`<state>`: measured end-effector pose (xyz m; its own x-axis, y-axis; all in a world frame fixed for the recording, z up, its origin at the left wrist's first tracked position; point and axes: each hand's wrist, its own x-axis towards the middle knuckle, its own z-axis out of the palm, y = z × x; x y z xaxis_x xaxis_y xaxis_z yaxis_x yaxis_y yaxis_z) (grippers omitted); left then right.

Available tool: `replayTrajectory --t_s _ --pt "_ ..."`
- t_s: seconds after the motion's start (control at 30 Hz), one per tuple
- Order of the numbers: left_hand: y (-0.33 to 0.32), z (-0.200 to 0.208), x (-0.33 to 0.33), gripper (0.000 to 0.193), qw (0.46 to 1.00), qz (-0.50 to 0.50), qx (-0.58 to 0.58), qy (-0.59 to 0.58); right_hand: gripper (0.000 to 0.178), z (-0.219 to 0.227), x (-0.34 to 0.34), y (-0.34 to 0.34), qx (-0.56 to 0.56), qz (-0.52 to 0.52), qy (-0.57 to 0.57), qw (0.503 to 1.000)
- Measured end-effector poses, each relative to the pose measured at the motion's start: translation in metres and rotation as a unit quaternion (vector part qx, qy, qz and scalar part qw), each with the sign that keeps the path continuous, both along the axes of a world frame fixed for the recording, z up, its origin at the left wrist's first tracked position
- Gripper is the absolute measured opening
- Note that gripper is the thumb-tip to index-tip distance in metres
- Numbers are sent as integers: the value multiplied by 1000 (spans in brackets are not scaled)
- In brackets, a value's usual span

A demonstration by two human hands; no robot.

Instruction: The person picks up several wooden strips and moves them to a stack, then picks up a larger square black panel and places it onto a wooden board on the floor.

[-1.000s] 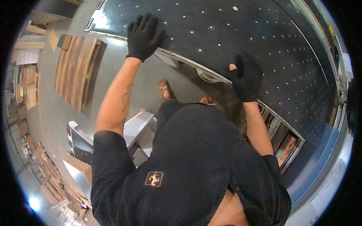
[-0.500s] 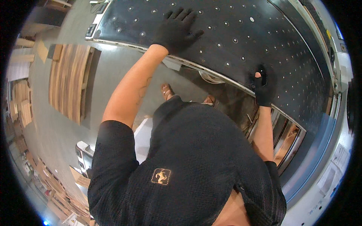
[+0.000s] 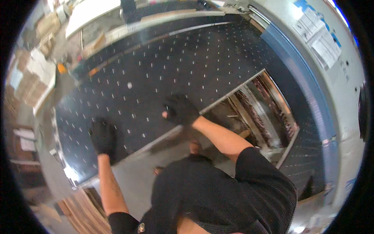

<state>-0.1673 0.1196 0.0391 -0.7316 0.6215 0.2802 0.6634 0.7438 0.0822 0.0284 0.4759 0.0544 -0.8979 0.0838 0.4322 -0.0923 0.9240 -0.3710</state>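
Both my hands wear black gloves and rest on a long black work table (image 3: pixel 148 74) dotted with small pale studs. My left hand (image 3: pixel 103 136) lies on the table's left part, fingers pointing away from me, with nothing visible in it. Farther right, near the table's front edge, my right hand (image 3: pixel 182 110) lies palm down, its bare thumb tip showing. Motion blur and the dark surface soften the outlines of the fingers. No object shows under or between either hand's fingers.
Right of my right arm, the table has a framed opening (image 3: pixel 263 113) with metal rails inside. Beyond it runs a blue strip (image 3: pixel 307 78) along a white machine (image 3: pixel 343 93) with papers taped on. Wood-patterned boards (image 3: pixel 83 210) stand at lower left; more stacked boards (image 3: pixel 33 78) lie far left.
The view has swung right, bringing more of the table and its opening into sight. My left hand's spread fingers have drawn closer together. Both hands remain on the table.
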Motion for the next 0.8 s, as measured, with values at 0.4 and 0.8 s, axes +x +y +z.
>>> replayTrajectory --t_s 0.4,0.8 --pt "-1 -61 -1 51 995 102 6 21 49 -6 37 127 11 34 12 999" --pt "183 -20 103 64 998 39 37 -18 57 -29 39 153 -86 -58 64 993"
